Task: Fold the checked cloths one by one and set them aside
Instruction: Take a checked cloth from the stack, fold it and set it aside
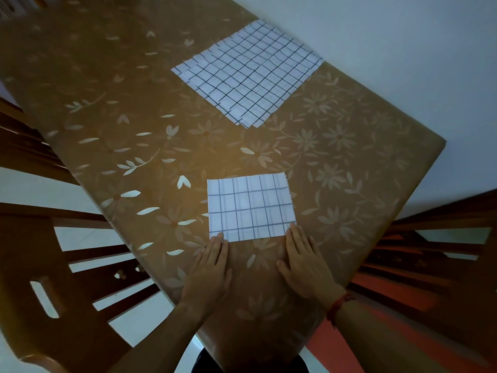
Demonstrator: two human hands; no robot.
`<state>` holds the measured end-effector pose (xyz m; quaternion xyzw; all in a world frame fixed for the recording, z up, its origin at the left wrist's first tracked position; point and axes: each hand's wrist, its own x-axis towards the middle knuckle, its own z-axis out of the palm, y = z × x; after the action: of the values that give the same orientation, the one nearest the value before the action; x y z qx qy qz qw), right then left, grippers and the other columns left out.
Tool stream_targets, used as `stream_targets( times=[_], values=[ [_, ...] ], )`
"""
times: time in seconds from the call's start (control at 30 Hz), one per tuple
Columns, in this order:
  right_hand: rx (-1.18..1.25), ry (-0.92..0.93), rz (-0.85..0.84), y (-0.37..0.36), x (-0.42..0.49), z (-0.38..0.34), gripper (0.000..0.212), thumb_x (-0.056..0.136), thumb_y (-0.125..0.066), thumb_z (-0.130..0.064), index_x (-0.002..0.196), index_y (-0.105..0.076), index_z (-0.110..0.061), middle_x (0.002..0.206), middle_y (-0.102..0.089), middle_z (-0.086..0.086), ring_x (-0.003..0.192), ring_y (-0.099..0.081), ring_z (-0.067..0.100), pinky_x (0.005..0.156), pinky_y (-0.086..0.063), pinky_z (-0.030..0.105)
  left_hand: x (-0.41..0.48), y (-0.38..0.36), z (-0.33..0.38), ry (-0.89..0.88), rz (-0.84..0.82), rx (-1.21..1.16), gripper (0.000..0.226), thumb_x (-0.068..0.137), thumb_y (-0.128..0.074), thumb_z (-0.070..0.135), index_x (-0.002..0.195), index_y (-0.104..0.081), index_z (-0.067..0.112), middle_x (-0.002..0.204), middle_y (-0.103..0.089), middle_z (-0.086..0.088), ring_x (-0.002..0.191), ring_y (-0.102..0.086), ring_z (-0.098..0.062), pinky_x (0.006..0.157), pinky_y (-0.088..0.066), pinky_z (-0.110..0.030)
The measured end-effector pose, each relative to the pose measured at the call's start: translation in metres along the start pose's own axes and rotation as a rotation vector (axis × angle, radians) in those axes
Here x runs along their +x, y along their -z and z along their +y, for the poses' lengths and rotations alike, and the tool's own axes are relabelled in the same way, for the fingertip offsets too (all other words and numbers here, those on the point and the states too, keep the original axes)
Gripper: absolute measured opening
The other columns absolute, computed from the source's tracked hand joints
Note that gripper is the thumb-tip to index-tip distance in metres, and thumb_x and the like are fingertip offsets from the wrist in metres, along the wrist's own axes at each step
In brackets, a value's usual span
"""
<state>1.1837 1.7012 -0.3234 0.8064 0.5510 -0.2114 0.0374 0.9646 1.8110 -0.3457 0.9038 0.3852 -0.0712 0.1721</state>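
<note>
Folded checked cloth (250, 208): flat on the bench (134, 117), near side, directly before you.
Left hand (209, 273): flat; your fingers (216, 244) are straight and pressed together, tips on the cloth's near left corner.
Right hand (306, 267): flat, fingers likewise, tips on the near right corner.
Unfolded stack (247, 74): far side, well apart.

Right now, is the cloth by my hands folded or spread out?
Folded: the near cloth is a rectangle smaller than the far stack, though nearer.

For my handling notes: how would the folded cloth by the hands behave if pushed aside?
The folded cloth looks thin and flat, so probably light and floppy if lifted. On the glossy tablecloth it would likely slide easily.
</note>
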Motion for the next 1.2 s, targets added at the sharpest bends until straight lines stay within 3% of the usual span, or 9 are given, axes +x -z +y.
stream_targets(
  times=[0.2,0.33,0.57,0.63,0.73,0.87,1.0,1.1,1.2],
  values=[
    [0.102,-0.018,0.075,0.007,0.002,-0.005,0.066,0.099,-0.036,-0.036,0.152,-0.012,-0.005,0.160,-0.008,0.010,0.149,-0.003,0.020,0.118,-0.001,0.032,0.005,0.005,0.002,0.013,0.023,-0.032,0.055,0.089,-0.034,0.037,0.126,-0.060,0.004,0.134,-0.056,-0.014,0.123,-0.054,-0.031,0.095,-0.046,-0.048],
    [0.220,-0.074,0.170,0.018,0.011,-0.007,0.063,0.095,-0.047,-0.032,0.149,-0.027,-0.006,0.152,-0.032,0.010,0.141,-0.028,0.022,0.116,-0.022,0.033,0.024,0.017,0.011,0.027,0.082,-0.100,0.050,0.089,-0.035,0.036,0.115,-0.064,0.005,0.124,-0.061,-0.017,0.114,-0.059,-0.033,0.089,-0.052,-0.047],
    [0.694,-0.264,0.179,0.041,0.053,0.005,0.044,0.080,-0.054,-0.027,0.124,-0.051,-0.025,0.109,-0.060,-0.004,0.101,-0.058,0.015,0.084,-0.055,0.036,0.053,0.023,0.032,-0.092,0.011,-0.061,0.059,0.092,-0.031,0.045,0.135,-0.052,0.010,0.146,-0.043,-0.013,0.135,-0.039,-0.032,0.105,-0.037,-0.047],
    [0.804,-0.338,0.156,0.048,0.062,0.007,0.026,0.083,-0.054,-0.021,0.109,-0.057,-0.022,0.098,-0.064,-0.006,0.092,-0.063,0.013,0.073,-0.055,0.029,0.055,0.016,0.031,-0.081,-0.022,-0.045,0.057,0.094,-0.042,0.045,0.140,-0.046,0.011,0.151,-0.035,-0.011,0.140,-0.031,-0.032,0.109,-0.030,-0.048],
    [0.864,-0.433,0.169,0.060,0.073,0.007,0.009,0.084,-0.053,-0.014,0.089,-0.060,-0.015,0.085,-0.064,-0.002,0.079,-0.061,0.015,0.063,-0.051,0.028,0.056,0.009,0.029,-0.076,-0.017,-0.011,0.054,0.086,-0.063,0.041,0.131,-0.057,0.012,0.143,-0.048,-0.012,0.132,-0.044,-0.033,0.100,-0.041,-0.047],
    [0.928,-0.466,0.120,0.067,0.087,0.006,0.019,0.085,-0.052,-0.012,0.072,-0.063,-0.022,0.074,-0.063,-0.003,0.077,-0.062,0.019,0.069,-0.054,0.033,0.058,0.007,0.026,-0.080,0.005,-0.009,0.054,0.075,-0.076,0.039,0.121,-0.064,0.014,0.134,-0.057,-0.011,0.121,-0.055,-0.033,0.090,-0.049,-0.046],
    [1.107,-0.592,0.087,0.068,0.099,0.002,0.018,0.085,-0.060,-0.021,0.085,-0.069,-0.006,0.087,-0.070,0.015,0.086,-0.068,0.031,0.081,-0.058,0.045,0.057,0.005,0.027,-0.077,0.010,-0.036,0.051,0.088,-0.062,0.039,0.132,-0.055,0.015,0.145,-0.045,-0.010,0.134,-0.041,-0.032,0.103,-0.039,-0.047],
    [1.217,-0.686,0.050,0.071,0.105,0.001,0.017,0.080,-0.068,-0.030,0.083,-0.067,-0.014,0.084,-0.070,0.006,0.080,-0.068,0.024,0.078,-0.059,0.045,0.057,0.009,0.028,-0.069,-0.031,-0.054,0.055,0.097,-0.041,0.044,0.147,-0.035,0.020,0.158,-0.020,-0.004,0.146,-0.014,-0.025,0.115,-0.018,-0.041],
    [1.264,-0.736,-0.003,0.072,0.109,0.002,0.023,0.076,-0.074,-0.035,0.082,-0.062,-0.017,0.088,-0.069,0.006,0.083,-0.067,0.025,0.077,-0.059,0.049,0.055,0.012,0.028,-0.067,-0.038,-0.058,0.057,0.098,-0.037,0.046,0.149,-0.029,0.021,0.160,-0.014,-0.001,0.147,-0.008,-0.023,0.117,-0.012,-0.039]
  ],
)
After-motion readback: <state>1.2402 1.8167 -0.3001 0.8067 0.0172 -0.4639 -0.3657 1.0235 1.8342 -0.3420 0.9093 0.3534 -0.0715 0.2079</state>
